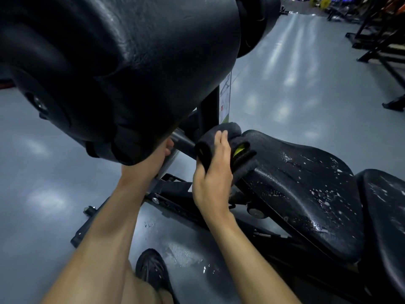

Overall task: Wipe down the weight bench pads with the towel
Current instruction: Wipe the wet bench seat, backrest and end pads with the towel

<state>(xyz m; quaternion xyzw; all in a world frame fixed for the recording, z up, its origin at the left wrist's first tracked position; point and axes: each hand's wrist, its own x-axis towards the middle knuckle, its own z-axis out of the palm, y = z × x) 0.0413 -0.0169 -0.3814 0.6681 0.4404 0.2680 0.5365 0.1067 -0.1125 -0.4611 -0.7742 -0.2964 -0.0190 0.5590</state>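
Right hand grips a dark folded towel, fingers curled over the top of the wad, thumb side under it, pressing it on the narrow front end of the seat pad where that end meets the black upright post. Towel looks soft, thick, light; it bunches and folds, so a full-palm hold over the bundle suits it better than a fingertip pinch, which would likely let it unroll. A yellow-green bit shows in the folds, cannot tell what it is. Seat pad is glossy black vinyl, covered in droplets and white foam spots toward its wide rear end, so probably slick; firm padding, fixed to the frame, no need to steady it. A second pad sits just behind the seat's rear edge, also spotted wet. Left hand reaches under the big black roller pad filling the top left; fingers mostly hidden by it, seem to rest on a metal bar, grip cannot be told. Grey floor shows wet patches below the bench frame; a dark shoe near the bottom edge.
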